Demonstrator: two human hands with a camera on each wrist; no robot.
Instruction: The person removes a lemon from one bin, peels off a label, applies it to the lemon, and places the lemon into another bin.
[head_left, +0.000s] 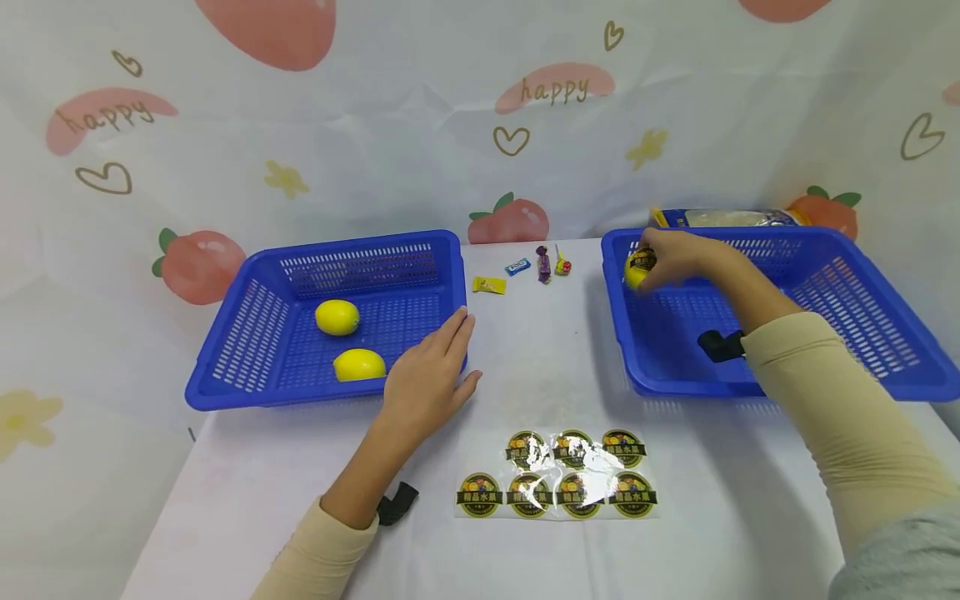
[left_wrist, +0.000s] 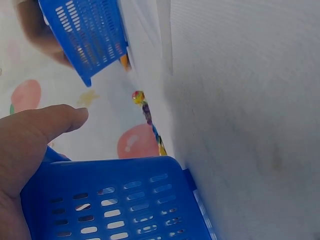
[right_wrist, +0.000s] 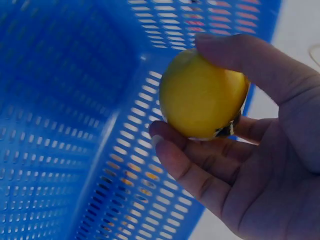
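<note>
In the head view my right hand (head_left: 678, 256) grips a yellow lemon (head_left: 639, 268) inside the far left corner of the right blue basket (head_left: 757, 388). A dark round sticker shows on that lemon (right_wrist: 202, 97), which sits between thumb and fingers in the right wrist view. My left hand (head_left: 427, 375) rests, fingers extended, on the near right corner of the left blue basket (head_left: 285, 395). The thumb stands apart from the other fingers. Two lemons lie in that left basket, one lemon (head_left: 337, 317) toward the middle and another lemon (head_left: 359, 365) by the near wall.
Between the baskets lie a yellow wrapped candy (head_left: 489, 285), a blue packet (head_left: 517, 267), a purple candy (head_left: 543, 264) and a lollipop (head_left: 562, 265). A sheet of round fruit stickers (head_left: 555, 492) lies in front. Behind the right basket is a blue-and-yellow bag (head_left: 727, 217).
</note>
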